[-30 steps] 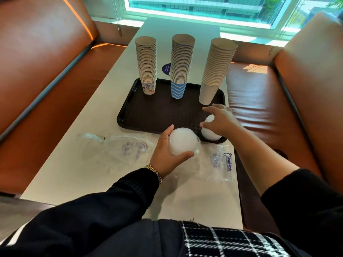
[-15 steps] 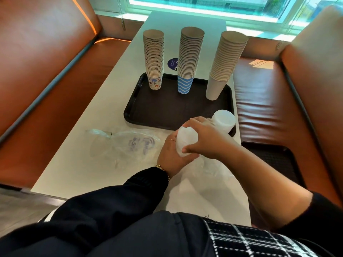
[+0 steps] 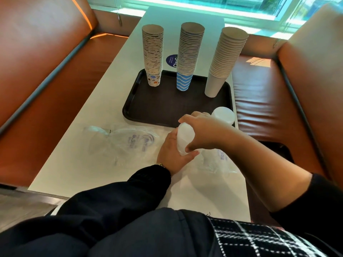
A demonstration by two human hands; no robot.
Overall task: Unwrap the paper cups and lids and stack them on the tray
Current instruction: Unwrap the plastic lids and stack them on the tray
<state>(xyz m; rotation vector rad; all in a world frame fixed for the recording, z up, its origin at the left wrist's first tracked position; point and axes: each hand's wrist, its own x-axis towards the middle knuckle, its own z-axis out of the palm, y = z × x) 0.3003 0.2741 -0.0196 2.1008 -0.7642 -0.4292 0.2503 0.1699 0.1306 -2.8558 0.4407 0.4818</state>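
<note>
I take the dark tray as my landmark; it lies on the white table between two orange bench seats. Along the tray's far edge stand three tall columns of upturned paper cups: the plain white stack at the far right corner, leaning a little rightward, the blue wave-patterned stack in the middle, and the stack with small printed figures at the far left. The rest of the tray floor is bare. On the tray's near right corner sits a short pile of white lids (how many, I cannot tell). Just off the tray's near edge lie two clear plastic wrappers: one with blue print to the near left, flat and seemingly empty, another to the near right, crumpled. Just in front of the tray's near edge, both hands clasp a second bundle of white lids: the left hand cups it from below, fingers curled round it, and the right hand grips it from above.
</note>
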